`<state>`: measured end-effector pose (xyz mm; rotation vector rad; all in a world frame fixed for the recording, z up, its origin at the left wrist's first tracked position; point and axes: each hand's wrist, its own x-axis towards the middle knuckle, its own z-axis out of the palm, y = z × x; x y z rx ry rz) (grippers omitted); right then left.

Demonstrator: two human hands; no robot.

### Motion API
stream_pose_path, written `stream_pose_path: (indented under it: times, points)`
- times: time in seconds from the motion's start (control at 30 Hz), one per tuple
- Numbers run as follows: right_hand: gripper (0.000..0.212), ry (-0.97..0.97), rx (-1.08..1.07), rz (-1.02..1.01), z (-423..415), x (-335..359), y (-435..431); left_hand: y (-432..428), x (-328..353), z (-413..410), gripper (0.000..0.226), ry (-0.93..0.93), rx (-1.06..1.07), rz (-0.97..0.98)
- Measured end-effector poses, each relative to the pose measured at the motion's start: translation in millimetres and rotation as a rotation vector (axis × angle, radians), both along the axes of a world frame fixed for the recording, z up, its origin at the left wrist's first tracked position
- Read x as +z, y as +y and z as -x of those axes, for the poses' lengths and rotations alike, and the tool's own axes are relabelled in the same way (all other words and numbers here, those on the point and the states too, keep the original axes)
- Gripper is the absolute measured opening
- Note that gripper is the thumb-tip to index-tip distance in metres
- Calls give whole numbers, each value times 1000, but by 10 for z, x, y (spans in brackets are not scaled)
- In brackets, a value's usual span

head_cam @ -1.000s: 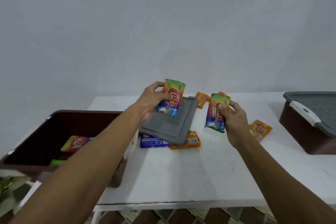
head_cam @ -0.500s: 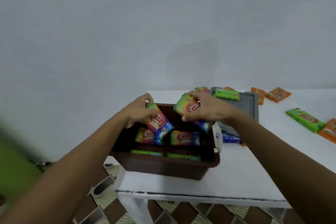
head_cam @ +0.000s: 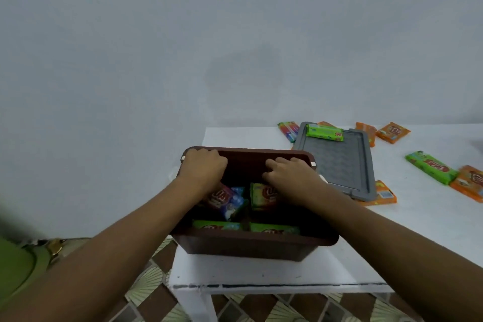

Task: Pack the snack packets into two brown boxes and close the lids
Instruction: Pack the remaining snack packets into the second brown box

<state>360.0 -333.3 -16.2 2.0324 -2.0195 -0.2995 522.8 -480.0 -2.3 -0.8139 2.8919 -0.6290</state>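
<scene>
Both hands' fingers [head_cam: 271, 165] curl down out of sight inside the brown box [head_cam: 251, 246]. The grey lid [head_cam: 339, 165] covers most of an orange packet [head_cam: 384, 195]. Another orange packet [head_cam: 470, 183] is cut off by the right edge.

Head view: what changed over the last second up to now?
Both hands, left hand and right hand, carried their packets from above the table down into the brown box. The grey lid stays off, loose packets remain on the table.

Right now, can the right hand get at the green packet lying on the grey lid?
Probably yes. The right hand is down in the brown box, but the green packet lies exposed on top of the grey lid just to that side, nothing covering it.
</scene>
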Motion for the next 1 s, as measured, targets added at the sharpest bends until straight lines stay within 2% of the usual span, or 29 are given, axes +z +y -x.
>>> stream_pose_path:
  times: [0.1, 0.17, 0.2, 0.33, 0.47, 0.63, 0.7, 0.77, 0.9, 1.0]
  points:
    - [29, -53, -7, -62, -12, 5, 3, -28, -23, 26, 38, -125, -210, -267]
    - [28, -74, -23, -87, -6, -16, -8, -34, -67, 25, 44, -211, -259, -473]
    - [29, -86, -39, -99, 2, -28, -16, -54, -95, 25, 47, -232, -254, -515]
    - [45, -112, -90, -151, 25, -60, -25, -113, -148, 22, 55, -220, -212, -506]
    - [54, -114, -143, -159, 36, -79, -23, -97, -200, 25, 49, -114, -232, -352]
    - [48, -142, -182, -168, 39, -77, -24, -133, -217, 34, 65, -154, -224, -356]
    - [43, -130, -175, -176, 29, -77, -24, -136, -232, 44, 64, -171, -224, -327]
    - [38, -99, -160, -165, 30, -59, -12, -134, -216, 47, 60, -164, -205, -340]
    - [37, -118, -113, -53, 91, 88, 94, -108, -38, 90, 39, -121, -160, -514]
    - [28, -390, -62, 150, 276, 200, 301, -1, 130, 273, 22, 26, -248, -483]
